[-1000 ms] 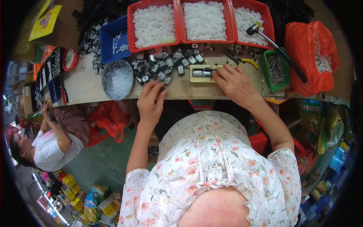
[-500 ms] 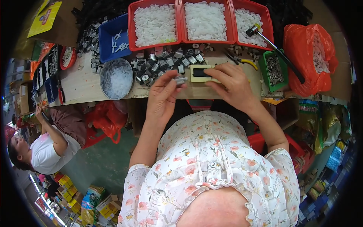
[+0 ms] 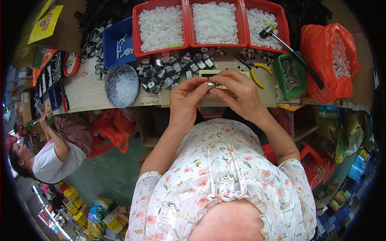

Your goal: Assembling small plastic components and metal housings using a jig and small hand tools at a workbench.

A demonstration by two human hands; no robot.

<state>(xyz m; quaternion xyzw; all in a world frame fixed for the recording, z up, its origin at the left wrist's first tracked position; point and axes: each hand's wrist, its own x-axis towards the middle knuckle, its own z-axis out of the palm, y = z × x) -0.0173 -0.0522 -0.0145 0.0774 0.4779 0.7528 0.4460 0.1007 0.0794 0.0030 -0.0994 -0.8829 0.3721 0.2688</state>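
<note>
Both hands meet over the worktop (image 3: 92, 94) edge: left hand (image 3: 185, 100) and right hand (image 3: 237, 94) both have a pinching grip on one small metal cap (image 3: 211, 85), held just above the cream fixture block (image 3: 213, 74), near the loose cap pile (image 3: 169, 70).

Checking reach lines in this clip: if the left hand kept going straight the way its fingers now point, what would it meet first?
The left hand points up and right, pinching a small metal part that the right hand also holds. Going on, it would probably meet the right hand's fingers first, then the pale block beyond; depth is unclear.
</note>
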